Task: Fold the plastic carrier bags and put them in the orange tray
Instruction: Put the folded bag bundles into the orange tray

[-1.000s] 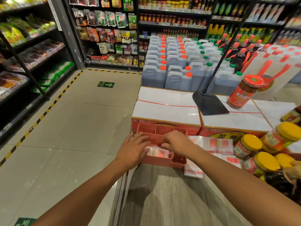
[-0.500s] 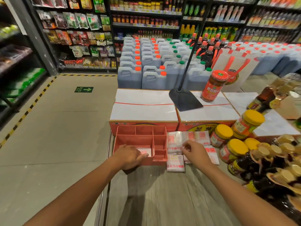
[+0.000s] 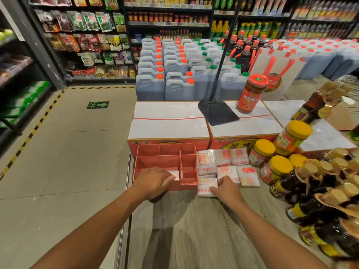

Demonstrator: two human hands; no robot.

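Both my bare arms reach forward. My left hand (image 3: 153, 183) lies palm down, fingers bent a little. My right hand (image 3: 226, 188) lies palm down too, fingers nearly flat.

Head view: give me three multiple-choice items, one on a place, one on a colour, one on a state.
1. The loose folded bags lie: A. right of the orange tray; B. on the cardboard boxes; C. on the floor.
2. The lids of the short jars are: A. green; B. yellow; C. blue.
3. The right hand is: A. hanging idle at the person's side; B. on a folded bag beside the tray; C. gripping the tall jar.
Key: 1 A, they lie beside the tray's right wall; 2 B, every short jar's lid is yellow; 3 B, it rests on the nearest bag.
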